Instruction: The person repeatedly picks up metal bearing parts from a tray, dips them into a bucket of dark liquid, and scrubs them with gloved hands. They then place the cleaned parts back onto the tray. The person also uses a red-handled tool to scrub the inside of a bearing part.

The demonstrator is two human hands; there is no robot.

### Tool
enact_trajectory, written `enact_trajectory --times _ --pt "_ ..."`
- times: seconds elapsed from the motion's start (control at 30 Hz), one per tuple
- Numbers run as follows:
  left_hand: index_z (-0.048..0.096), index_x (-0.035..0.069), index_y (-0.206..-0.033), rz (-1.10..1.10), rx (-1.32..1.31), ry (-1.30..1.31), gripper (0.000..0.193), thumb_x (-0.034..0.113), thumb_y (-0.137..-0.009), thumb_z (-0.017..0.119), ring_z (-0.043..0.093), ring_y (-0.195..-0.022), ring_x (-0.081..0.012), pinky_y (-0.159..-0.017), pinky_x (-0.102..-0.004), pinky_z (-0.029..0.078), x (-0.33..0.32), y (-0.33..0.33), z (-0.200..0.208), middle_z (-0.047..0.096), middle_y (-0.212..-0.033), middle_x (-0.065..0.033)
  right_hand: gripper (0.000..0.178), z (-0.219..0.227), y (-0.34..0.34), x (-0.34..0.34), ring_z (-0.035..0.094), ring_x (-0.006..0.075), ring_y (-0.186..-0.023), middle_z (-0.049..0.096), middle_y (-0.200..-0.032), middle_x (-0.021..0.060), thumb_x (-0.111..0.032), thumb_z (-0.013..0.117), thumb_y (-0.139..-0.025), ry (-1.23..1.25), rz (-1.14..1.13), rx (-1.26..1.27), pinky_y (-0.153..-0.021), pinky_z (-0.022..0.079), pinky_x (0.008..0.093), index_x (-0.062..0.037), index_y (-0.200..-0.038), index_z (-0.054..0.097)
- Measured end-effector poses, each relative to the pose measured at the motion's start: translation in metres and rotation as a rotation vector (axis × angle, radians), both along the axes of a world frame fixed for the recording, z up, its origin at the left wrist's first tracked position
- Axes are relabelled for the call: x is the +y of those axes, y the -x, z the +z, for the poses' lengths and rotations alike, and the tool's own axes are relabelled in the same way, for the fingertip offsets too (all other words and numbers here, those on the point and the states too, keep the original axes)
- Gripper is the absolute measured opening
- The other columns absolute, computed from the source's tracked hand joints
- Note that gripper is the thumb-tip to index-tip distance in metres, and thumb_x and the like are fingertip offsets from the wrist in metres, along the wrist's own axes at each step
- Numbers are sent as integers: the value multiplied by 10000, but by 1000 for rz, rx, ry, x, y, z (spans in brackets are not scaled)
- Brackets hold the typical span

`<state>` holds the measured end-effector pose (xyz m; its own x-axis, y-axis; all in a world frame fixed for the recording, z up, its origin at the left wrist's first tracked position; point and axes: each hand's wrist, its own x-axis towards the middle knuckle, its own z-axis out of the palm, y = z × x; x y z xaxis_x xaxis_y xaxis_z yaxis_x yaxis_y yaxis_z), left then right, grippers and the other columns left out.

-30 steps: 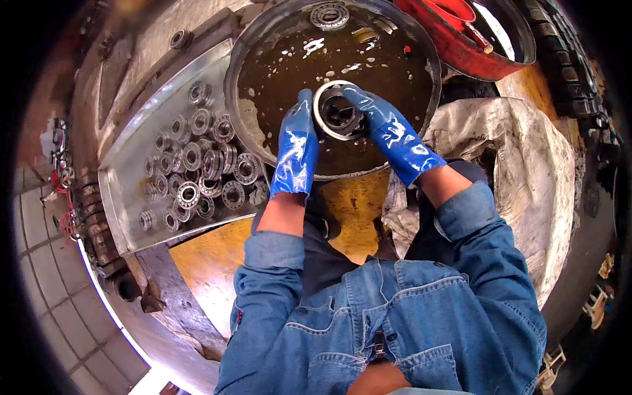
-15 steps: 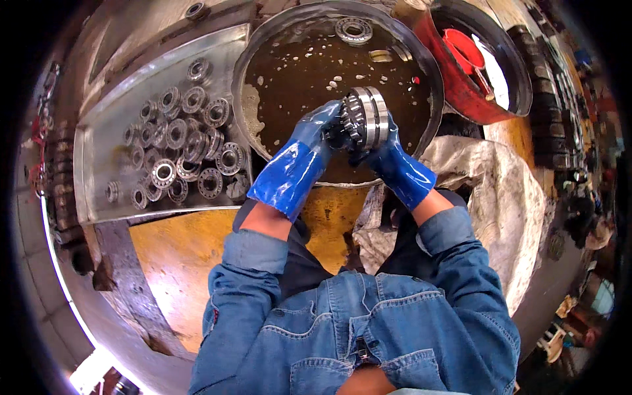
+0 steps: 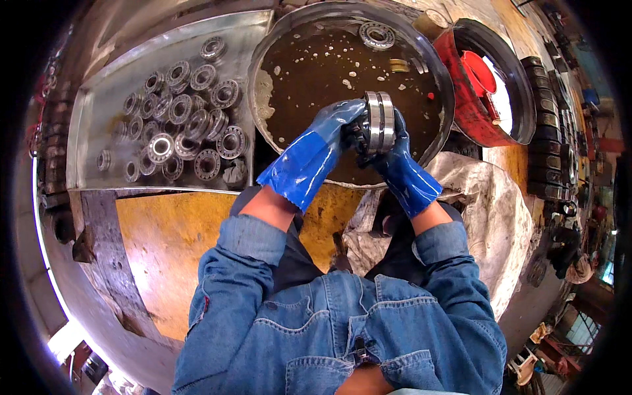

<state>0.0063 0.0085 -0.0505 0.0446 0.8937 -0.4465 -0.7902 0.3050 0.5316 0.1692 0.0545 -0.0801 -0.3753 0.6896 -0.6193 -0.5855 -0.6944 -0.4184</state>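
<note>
Between my two hands I hold a shiny metal roller bearing [image 3: 380, 122], its grooved outer ring turned toward the right. My left hand [image 3: 339, 125], in a blue rubber glove, grips its left side, covering most of the rollers. My right hand [image 3: 397, 155], gloved alike, is wrapped round its right and lower side. Both hands are above the near part of a round metal tub [image 3: 258, 125] of murky brown liquid. At the tub's far side another bearing [image 3: 377, 35] shows in the liquid, with a brass-coloured ring [image 3: 399, 65] near it.
Left of the tub, a metal tray [image 3: 99, 92] carries many loose bearings [image 3: 180, 109]. A red drum [image 3: 461, 99] with a red scoop [image 3: 479, 74] in it stands at the right. A stained cloth [image 3: 490, 197] lies near my right arm. Stacked dark rings [image 3: 546, 131] line the far right.
The bearing has turned in my hands: its exposed rollers at the left are now mostly hidden by my left glove. The whole view has shifted slightly.
</note>
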Motion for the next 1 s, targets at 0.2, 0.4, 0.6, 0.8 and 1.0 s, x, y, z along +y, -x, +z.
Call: enact_trajectory --times 0.2,0.4,0.6,0.8,1.0 --pt "685 25 -1233 -55 67 -50 329 217 -966 705 722 -938 -190 -836 -352 606 9 -3 -5 746 -1090 -92 482 9 -4 -1 712 275 -961 750 -1124 72 -557 508 -1000 5 60 54 -797 588 464 -178 -1217 712" --pt "698 50 -1217 -78 77 -21 304 230 -972 698 715 -919 -199 -816 -372 603 7 -3 5 745 -1071 -80 505 4 -9 2 709 244 -931 752 -1084 48 -584 505 -995 -34 63 -21 -736 584 419 -178 -1216 708" --pt "701 95 -1224 -80 58 3 287 245 -979 688 704 -858 -198 -772 -362 595 10 2 -8 738 -1023 -73 504 11 -3 1 698 235 -919 759 -1057 37 -591 513 -991 14 65 -37 -740 566 390 -183 -1197 724" --pt "655 77 -1310 -189 157 -89 359 299 -1031 607 706 -987 -221 -884 -389 578 1 17 -8 719 -1215 -83 383 23 -13 9 678 189 -1056 705 -1216 74 -373 539 -1062 -289 132 -86 -933 551 348 -90 -1279 676" --pt "659 72 -1301 -166 143 55 354 293 -1028 614 708 -977 -218 -876 -384 580 -1 19 -4 721 -1204 -86 409 55 -29 9 671 175 -1076 699 -1238 69 -375 526 -1071 -553 335 -319 -946 543 336 -80 -1325 651"
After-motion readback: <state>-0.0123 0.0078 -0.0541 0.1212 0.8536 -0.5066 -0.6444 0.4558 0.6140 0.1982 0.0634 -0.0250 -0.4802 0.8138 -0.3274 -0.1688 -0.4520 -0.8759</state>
